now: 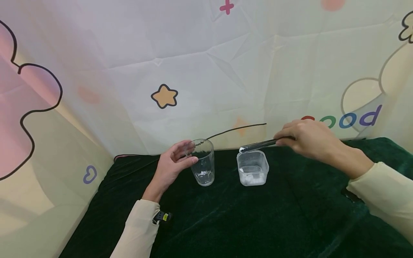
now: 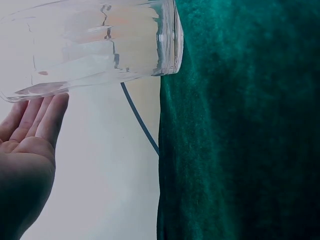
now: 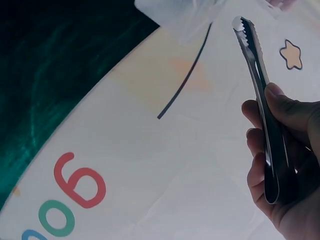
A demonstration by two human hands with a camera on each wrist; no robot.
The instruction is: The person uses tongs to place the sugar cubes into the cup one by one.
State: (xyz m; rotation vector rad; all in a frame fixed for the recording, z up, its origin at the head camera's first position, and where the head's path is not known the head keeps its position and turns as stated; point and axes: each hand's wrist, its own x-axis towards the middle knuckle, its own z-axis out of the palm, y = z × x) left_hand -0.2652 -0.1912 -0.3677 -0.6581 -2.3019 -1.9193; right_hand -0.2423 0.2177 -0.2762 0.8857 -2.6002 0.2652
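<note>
A clear drinking glass stands upright on the dark green cloth. My left hand is against its left side, thumb in front and fingers behind the rim. In the left wrist view the fingers lie nearly straight, their tips at the glass. My right hand grips metal tongs, whose tips hover just over a small clear plastic container with white stuff at its bottom. In the right wrist view the tongs, held by my right hand, pinch a small white piece.
A pale printed backdrop with a star and coloured letters rises right behind the cloth's far edge. The cloth stretches wide in front of the glass and container. Its left edge runs beside a second pale printed sheet.
</note>
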